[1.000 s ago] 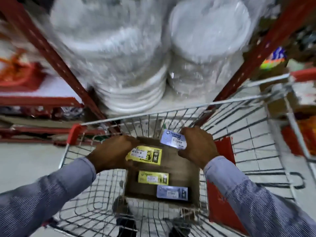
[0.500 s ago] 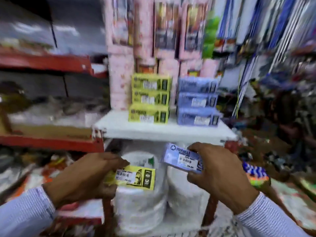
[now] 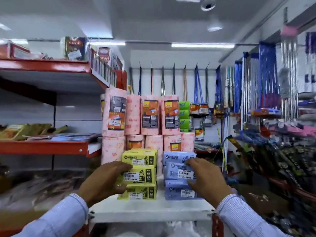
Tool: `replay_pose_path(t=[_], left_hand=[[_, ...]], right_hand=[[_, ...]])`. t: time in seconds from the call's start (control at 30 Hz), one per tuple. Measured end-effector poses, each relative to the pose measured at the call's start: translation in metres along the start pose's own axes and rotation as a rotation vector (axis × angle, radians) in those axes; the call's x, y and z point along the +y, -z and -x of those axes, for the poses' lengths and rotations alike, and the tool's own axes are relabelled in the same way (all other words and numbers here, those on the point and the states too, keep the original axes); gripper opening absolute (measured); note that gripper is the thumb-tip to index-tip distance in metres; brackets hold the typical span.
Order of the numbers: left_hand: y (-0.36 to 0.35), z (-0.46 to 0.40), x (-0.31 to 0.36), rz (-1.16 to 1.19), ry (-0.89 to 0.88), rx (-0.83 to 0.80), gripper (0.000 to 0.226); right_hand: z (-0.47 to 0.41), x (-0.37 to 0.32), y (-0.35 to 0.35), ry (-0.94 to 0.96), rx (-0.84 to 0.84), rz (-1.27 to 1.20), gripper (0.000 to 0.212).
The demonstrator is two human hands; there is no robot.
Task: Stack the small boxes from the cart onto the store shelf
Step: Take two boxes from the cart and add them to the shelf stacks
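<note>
My left hand (image 3: 104, 182) grips a small yellow box (image 3: 138, 175) and holds it against the front of the yellow box stack (image 3: 140, 156) on the white shelf (image 3: 150, 211). In my right hand (image 3: 205, 178) is a small blue box (image 3: 179, 171), held in front of the blue box stack (image 3: 177, 190), just right of the yellow one. Each held box hides the middle of its stack. The cart is out of view.
Pink paper rolls (image 3: 150, 115) stand in two tiers right behind the stacks. Red shelving (image 3: 44, 146) with goods runs along the left. Hanging mops and brooms (image 3: 266, 82) and packed goods fill the right side.
Both hands lifted a yellow and a blue box out of the cart's carton and raised them to the stacks on the white shelf. My view swung up from the cart.
</note>
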State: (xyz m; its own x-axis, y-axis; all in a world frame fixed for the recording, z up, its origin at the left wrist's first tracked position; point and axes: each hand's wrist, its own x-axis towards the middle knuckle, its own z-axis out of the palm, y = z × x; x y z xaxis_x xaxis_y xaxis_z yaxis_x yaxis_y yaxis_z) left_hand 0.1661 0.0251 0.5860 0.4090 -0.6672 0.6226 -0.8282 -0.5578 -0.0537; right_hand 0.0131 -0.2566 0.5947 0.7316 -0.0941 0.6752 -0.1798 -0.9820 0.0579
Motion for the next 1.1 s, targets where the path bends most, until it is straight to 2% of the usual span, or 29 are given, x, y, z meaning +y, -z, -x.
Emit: replay_pose_path(t=[0.13,0.47,0.97,1.1], left_hand=[[-0.019,-0.023,-0.006,0.013,0.038,-0.053,0.063],[-0.048,-0.038,-0.018,0.028,0.058,-0.102,0.055],[-0.052,-0.034,-0.017,0.034,0.101,-0.084,0.045],[-0.053,-0.023,-0.007,-0.026,0.061,-0.048,0.051]], right_hand=[[-0.014,0.004,-0.024,0.017,-0.025,0.106,0.045],[-0.025,0.011,-0.059,-0.009,-0.105,0.092,0.047],[-0.024,0.011,-0.063,-0.003,-0.077,0.048,0.031],[-0.015,0.01,-0.068,0.023,-0.025,0.059,0.04]])
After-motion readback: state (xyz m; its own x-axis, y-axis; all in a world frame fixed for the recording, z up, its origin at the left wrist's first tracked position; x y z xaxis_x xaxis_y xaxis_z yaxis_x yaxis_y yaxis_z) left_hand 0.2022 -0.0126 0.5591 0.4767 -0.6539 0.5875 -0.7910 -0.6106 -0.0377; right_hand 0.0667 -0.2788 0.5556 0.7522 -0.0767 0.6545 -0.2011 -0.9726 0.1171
